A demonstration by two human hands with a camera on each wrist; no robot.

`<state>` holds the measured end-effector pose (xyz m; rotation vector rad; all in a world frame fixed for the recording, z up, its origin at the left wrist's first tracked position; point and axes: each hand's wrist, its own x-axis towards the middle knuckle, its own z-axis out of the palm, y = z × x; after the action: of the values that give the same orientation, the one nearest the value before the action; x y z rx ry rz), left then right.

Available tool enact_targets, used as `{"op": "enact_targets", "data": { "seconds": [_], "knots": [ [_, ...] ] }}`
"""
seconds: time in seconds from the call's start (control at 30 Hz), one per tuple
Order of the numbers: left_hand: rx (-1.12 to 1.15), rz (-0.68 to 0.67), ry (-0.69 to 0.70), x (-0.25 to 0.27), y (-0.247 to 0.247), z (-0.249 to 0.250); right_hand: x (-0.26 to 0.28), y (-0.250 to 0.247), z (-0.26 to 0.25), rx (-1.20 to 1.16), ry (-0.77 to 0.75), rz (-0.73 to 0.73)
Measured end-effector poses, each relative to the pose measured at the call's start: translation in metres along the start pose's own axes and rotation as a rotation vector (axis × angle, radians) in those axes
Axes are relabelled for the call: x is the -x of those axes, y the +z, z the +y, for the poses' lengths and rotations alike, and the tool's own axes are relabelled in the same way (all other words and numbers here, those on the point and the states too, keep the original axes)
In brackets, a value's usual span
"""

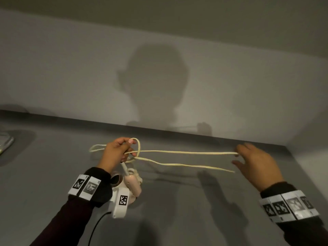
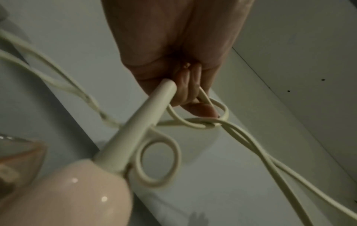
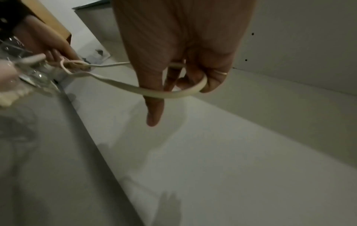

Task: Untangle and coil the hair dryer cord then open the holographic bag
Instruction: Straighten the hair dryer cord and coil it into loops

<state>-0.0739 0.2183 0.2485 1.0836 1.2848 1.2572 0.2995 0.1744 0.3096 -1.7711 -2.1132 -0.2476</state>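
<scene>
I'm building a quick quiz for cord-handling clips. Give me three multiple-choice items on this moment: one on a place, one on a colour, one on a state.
1. Where is the hair dryer?
A. Under the left hand, hanging by its cord
B. In the right hand
C. Lying by the far wall

2. What colour is the cord?
A. Black
B. Cream
C. Red

3. How does the right hand meet the cord?
A. A loop is hooked round its fingers
B. It lies flat on the counter
C. It grips the plug

Answers:
1 A: the pink hair dryer hangs just below the left hand, which holds gathered strands.
2 B: the cord reads pale cream in every view.
3 A: at the right hand the cord bends round a finger while two strands run back leftward.
</scene>
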Motion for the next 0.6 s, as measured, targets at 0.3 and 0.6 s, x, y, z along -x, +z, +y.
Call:
{"op": "enact_targets", "data": {
  "seconds": [0.3, 0.6],
  "knots": [
    [-0.064, -0.061, 0.000, 0.008, 0.020, -0.006, 0.026, 0.075, 0.057, 0.136, 0.050, -0.201],
    [-0.145, -0.170, -0.112, 0.004, 0.047, -0.016, 0.038, 0.096, -0.020, -0.270, 0.140, -0.231]
  ]
}}
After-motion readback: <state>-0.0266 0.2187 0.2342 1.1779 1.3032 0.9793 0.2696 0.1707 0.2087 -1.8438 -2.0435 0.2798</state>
